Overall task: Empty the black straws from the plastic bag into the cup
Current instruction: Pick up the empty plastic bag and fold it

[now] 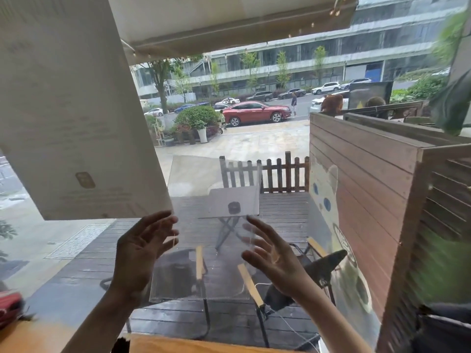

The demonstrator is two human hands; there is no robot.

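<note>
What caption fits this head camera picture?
Both hands, left and right, hold an empty clear plastic bag up.

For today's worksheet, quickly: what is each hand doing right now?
Left hand: open, fingers spread against the clear plastic bag.
Right hand: open, fingers spread against the bag.

Red car (256, 112) on street, wooden picket fence (280, 174), folding table (230, 207), cat picture (331, 200)

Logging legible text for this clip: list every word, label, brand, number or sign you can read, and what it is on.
Nothing can be read.
White hanging card: faint printed lines and a small gold emblem, too blurred to read.
Cat picture on the window: a round badge lower down, its lettering illegible.
Clear plastic bag between the left hand and right hand: no print visible.
</note>
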